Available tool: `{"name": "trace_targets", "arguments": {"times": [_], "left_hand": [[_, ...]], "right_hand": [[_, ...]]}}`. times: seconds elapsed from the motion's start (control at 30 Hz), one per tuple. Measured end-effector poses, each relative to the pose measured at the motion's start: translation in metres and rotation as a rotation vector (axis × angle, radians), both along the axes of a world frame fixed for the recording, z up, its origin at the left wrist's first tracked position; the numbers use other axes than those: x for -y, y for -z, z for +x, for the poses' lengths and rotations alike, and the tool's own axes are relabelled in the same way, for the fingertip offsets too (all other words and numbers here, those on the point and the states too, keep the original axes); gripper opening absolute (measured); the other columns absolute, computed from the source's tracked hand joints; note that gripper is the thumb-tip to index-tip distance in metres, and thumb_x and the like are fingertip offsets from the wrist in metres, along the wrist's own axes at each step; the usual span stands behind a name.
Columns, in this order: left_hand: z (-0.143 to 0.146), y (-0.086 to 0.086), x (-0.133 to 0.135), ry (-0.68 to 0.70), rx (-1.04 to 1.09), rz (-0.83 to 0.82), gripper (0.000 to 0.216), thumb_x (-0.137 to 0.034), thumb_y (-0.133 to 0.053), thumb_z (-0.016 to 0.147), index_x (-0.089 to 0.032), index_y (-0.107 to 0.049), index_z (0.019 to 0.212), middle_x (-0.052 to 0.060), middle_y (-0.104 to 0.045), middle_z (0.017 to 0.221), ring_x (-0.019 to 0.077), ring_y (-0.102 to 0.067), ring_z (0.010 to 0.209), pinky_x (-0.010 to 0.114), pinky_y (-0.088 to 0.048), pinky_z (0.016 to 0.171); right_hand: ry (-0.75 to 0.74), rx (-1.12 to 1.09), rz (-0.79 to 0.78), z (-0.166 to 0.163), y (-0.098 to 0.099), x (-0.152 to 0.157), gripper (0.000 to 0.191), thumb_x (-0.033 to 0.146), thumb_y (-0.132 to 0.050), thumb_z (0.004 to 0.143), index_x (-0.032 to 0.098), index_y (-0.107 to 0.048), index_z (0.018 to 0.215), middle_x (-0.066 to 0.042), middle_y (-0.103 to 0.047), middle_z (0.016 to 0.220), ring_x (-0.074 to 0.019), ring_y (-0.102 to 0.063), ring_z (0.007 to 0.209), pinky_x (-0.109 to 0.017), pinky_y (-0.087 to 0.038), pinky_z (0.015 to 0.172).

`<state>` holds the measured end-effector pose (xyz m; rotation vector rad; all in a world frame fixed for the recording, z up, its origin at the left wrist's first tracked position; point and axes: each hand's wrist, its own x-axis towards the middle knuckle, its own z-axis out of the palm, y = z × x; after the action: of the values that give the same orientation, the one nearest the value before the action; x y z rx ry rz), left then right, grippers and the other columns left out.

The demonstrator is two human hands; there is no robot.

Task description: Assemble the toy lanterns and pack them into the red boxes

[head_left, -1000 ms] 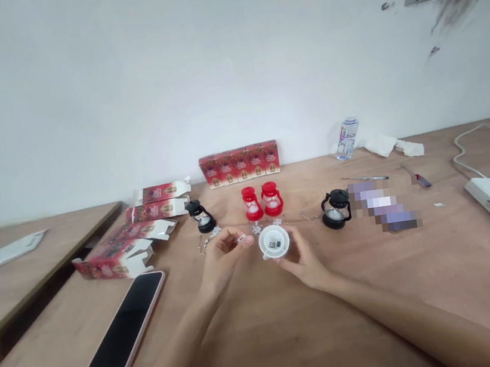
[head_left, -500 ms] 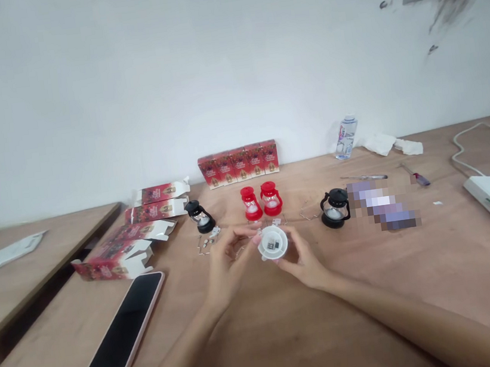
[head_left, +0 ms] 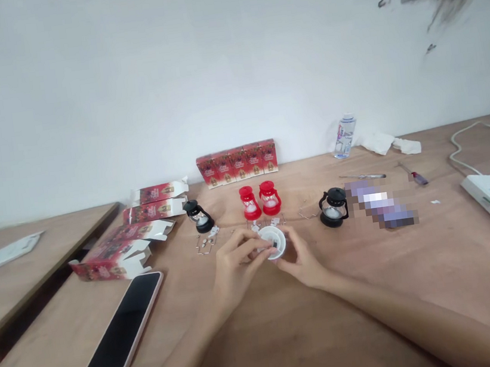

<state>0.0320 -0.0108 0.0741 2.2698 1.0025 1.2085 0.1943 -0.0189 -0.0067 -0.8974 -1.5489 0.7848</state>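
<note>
The right grip (head_left: 302,260) curls round a circular white plastic cup (head_left: 279,238); the left grip (head_left: 233,266), nearly pinched, reaches inside, its hold hidden. Probably inner fitting; next calls for steadiness.

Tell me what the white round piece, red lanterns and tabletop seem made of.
White round piece: probably plastic, smooth and evenly white, with moulded-looking rims.
Red lanterns: likely smooth plastic, evenly red; see-through in the middle, plastic or glass.
Tabletop: probably wood, dull, with streaky brown grain.
</note>
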Motion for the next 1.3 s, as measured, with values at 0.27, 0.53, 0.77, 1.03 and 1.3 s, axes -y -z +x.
{"name": "trace_targets", "arguments": {"times": [0.27,0.53,0.77,1.03,1.3], "left_hand": [[0.001,0.008,0.005,0.063,0.160,-0.093,0.022,-0.020,-0.062,0.080,-0.027,-0.071,0.098,0.007,-0.068,0.106,0.0223,-0.061,0.100,0.036,-0.045,0.094],[-0.022,0.024,0.005,0.045,0.083,-0.135,0.010,-0.020,-0.069,0.074,-0.023,-0.071,0.083,0.009,-0.072,0.097,0.0239,-0.065,0.089,0.038,-0.048,0.087],[-0.011,0.002,0.008,-0.082,0.076,0.013,0.021,-0.024,-0.065,0.076,-0.023,-0.056,0.057,0.006,-0.072,0.097,0.0201,-0.061,0.082,0.033,-0.047,0.077],[-0.006,-0.020,-0.003,0.030,0.010,-0.122,0.010,-0.026,-0.073,0.069,-0.023,-0.070,0.078,0.003,-0.072,0.082,0.0189,-0.061,0.071,0.029,-0.046,0.069],[-0.005,-0.036,-0.012,0.103,-0.096,-0.234,0.013,-0.022,-0.061,0.078,-0.021,-0.070,0.088,0.003,-0.071,0.084,0.0171,-0.062,0.074,0.025,-0.045,0.067]], "right_hand": [[0.001,0.007,0.027,0.000,0.000,-0.001,0.048,0.019,-0.064,0.073,0.024,-0.042,0.116,-0.008,-0.057,0.114,-0.0229,-0.057,0.102,-0.039,-0.046,0.088],[0.013,0.014,0.006,0.000,0.001,0.000,0.046,0.019,-0.064,0.073,0.023,-0.043,0.114,-0.008,-0.058,0.112,-0.0224,-0.056,0.102,-0.038,-0.045,0.088],[0.026,0.026,0.019,0.000,0.000,0.000,0.046,0.020,-0.064,0.073,0.022,-0.044,0.114,-0.008,-0.058,0.114,-0.0230,-0.056,0.104,-0.038,-0.044,0.089],[0.024,0.016,0.008,0.000,0.000,0.000,0.047,0.024,-0.065,0.073,0.023,-0.044,0.115,-0.008,-0.059,0.111,-0.0228,-0.058,0.099,-0.038,-0.046,0.086],[0.005,0.008,0.011,-0.001,-0.001,0.000,0.046,0.022,-0.064,0.073,0.023,-0.044,0.114,-0.008,-0.058,0.113,-0.0225,-0.057,0.102,-0.037,-0.045,0.087]]}}
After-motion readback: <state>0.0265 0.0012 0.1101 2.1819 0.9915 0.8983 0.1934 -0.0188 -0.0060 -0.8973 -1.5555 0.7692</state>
